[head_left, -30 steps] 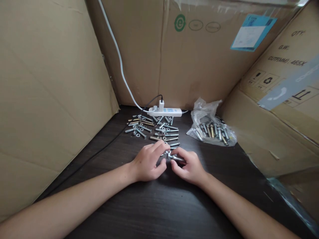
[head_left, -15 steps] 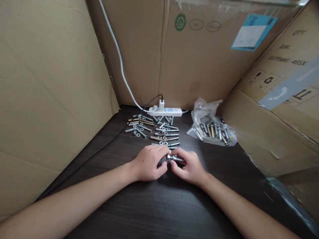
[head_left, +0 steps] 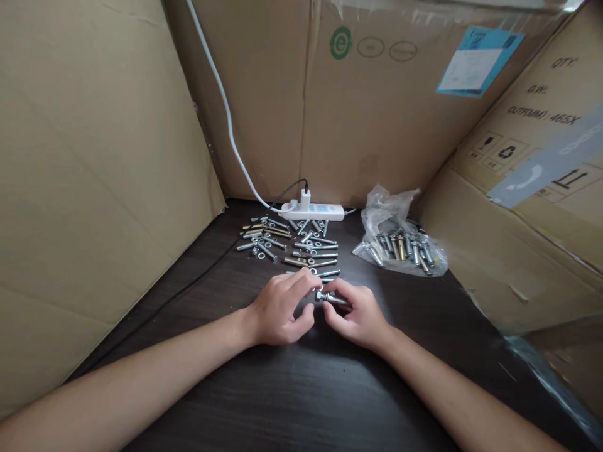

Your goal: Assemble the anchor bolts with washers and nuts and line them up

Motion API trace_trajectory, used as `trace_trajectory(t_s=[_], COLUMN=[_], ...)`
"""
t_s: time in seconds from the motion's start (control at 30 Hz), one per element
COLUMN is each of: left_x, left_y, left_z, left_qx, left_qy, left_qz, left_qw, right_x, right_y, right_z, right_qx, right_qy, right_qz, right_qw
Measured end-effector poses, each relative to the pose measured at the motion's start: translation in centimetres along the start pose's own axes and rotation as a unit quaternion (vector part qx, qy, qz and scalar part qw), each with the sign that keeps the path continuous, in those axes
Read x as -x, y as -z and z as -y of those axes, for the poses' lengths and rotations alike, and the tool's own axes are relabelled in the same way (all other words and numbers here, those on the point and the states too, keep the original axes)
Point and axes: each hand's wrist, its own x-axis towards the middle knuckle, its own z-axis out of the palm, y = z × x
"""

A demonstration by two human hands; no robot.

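Note:
My right hand (head_left: 360,315) is closed around a silver expansion bolt (head_left: 335,299), its hex nut end pointing left toward my other hand. Beside that nut, my left hand (head_left: 286,307) is open, thumb and forefinger apart, with a gap between them and the nut. Just beyond my fingers lie rows of loose bolts, sleeves and washers (head_left: 311,261), partly covered by my left hand. Another group of bolts and washers (head_left: 264,238) lies farther left.
A clear plastic bag (head_left: 377,213) with several assembled bolts sits at the right. Behind the parts is a white power strip (head_left: 325,211) with a charger; a black cable (head_left: 198,278) crosses the dark table (head_left: 292,402). Cardboard boxes (head_left: 264,113) stand on three sides.
My left thumb and fingers have parted and drawn slightly away from the bolt's nut. My right hand keeps the expansion bolt in nearly the same place.

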Motion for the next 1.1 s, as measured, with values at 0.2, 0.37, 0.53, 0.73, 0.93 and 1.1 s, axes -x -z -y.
trace_trajectory(t_s=[0.2, 0.37, 0.53, 0.73, 0.93, 1.1], left_x=[-0.01, -0.12, -0.22, -0.35, -0.32, -0.18], left_y=[-0.11, -0.14, -0.13, -0.02, -0.33, -0.55], left_z=[0.06, 0.01, 0.02, -0.04, 0.26, 0.55], left_qx=[-0.018, -0.018, -0.020, -0.021, -0.044, -0.030], left_qy=[0.026, 0.033, 0.045, 0.046, 0.053, 0.085], left_qz=[0.046, 0.061, 0.100, 0.121, 0.124, 0.096], left_qw=[0.998, 0.997, 0.994, 0.991, 0.990, 0.991], right_x=[0.09, -0.02, 0.03, 0.01, 0.11, 0.06], right_y=[-0.08, -0.03, -0.09, -0.09, -0.10, -0.09], right_z=[-0.13, 0.06, 0.01, -0.04, -0.01, -0.05], right_qx=[0.007, 0.008, 0.000, 0.001, -0.002, -0.004], right_qy=[0.000, 0.001, 0.001, 0.000, 0.002, 0.001], right_qz=[0.003, -0.001, 0.005, 0.004, 0.005, 0.003], right_qw=[1.000, 1.000, 1.000, 1.000, 1.000, 1.000])
